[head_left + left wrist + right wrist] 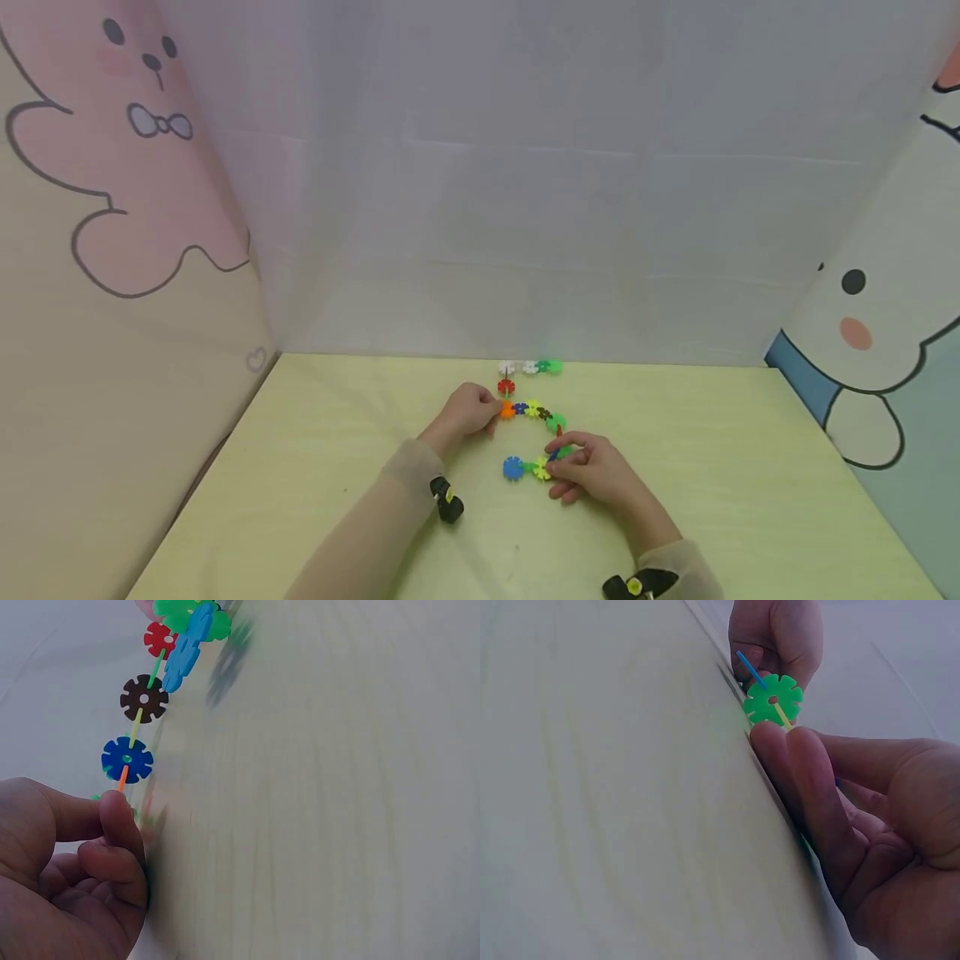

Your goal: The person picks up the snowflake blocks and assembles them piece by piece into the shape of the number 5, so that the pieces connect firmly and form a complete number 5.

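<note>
A chain of notched plastic snowflake discs lies on the table in an S-like curve. At its bend on the left, my left hand [468, 410] pinches an orange disc [507, 409] between thumb and finger. From there run a dark blue disc [118, 756] and a brown disc [135, 709], seen in the left wrist view. My right hand [596, 471] pinches a yellow disc [542, 468] near the chain's near end. Beside it a green disc [757, 711] stands out in the right wrist view. A blue disc [513, 468] ends the chain. The right fingers partly cover the lower bend.
The far end of the chain, with a red disc [506, 387], white disc [507, 367] and green disc [554, 367], lies close to the back wall [480, 250]. Side panels with cartoon animals flank the pale wooden table [300, 500].
</note>
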A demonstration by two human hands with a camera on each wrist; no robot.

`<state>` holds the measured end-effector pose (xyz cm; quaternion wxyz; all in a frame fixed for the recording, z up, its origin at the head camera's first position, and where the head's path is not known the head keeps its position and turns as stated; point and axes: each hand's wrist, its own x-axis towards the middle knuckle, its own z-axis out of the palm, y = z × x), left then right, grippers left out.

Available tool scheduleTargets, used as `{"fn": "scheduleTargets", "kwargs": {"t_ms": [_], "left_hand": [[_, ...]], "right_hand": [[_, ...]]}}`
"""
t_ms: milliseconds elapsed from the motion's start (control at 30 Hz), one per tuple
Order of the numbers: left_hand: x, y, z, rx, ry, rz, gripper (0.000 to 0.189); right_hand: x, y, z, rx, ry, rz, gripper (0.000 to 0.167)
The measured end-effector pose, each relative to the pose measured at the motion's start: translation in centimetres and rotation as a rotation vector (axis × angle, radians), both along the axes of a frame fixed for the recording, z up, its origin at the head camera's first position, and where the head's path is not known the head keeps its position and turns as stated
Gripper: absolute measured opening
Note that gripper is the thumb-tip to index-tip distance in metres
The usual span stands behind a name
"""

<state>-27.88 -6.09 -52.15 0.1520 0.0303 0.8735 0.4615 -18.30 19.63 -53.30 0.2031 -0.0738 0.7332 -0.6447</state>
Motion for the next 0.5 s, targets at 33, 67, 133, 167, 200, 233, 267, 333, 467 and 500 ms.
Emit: {"fn": "scheduleTargets", "kwargs": {"t_ms": [33, 67, 133, 167, 200, 233, 267, 333, 467, 500], "left_hand": [[0.1, -0.1, 0.0, 0.002, 0.001, -0.005, 0.038], [0.1, -0.2, 0.0, 0.002, 0.004, -0.010, 0.038], [0.2, -0.5, 0.0, -0.001, 0.008, -0.018, 0.037], [0.2, -0.6, 0.0, -0.004, 0.011, -0.023, 0.036], [0.3, -0.7, 0.0, -0.008, 0.013, -0.030, 0.036], [0.3, -0.8, 0.1, -0.014, 0.015, -0.038, 0.035], [0.3, -0.9, 0.1, -0.023, 0.019, -0.047, 0.035], [0.4, -1.2, 0.3, -0.048, 0.024, -0.062, 0.035], [0.9, -2.3, 0.9, -0.121, 0.056, -0.087, 0.038], [1.0, -2.8, 1.1, -0.141, 0.069, -0.091, 0.038]], "right_hand": [[0.0, 0.0, 0.0, 0.001, -0.001, 0.008, 0.033], [0.1, -0.1, 0.0, 0.001, -0.003, 0.013, 0.033], [0.2, -0.2, 0.0, 0.006, -0.001, 0.021, 0.033], [0.3, -0.3, 0.1, 0.009, 0.001, 0.021, 0.033], [0.4, -0.3, 0.1, 0.017, 0.004, 0.021, 0.034], [0.5, -0.4, 0.2, 0.027, 0.009, 0.021, 0.035], [0.6, -0.4, 0.2, 0.039, 0.015, 0.023, 0.036], [0.8, -0.4, 0.5, 0.066, 0.032, 0.028, 0.039], [1.4, 0.7, 1.5, 0.132, 0.058, 0.047, 0.044], [1.6, 1.2, 1.9, 0.151, 0.066, 0.055, 0.045]]}}
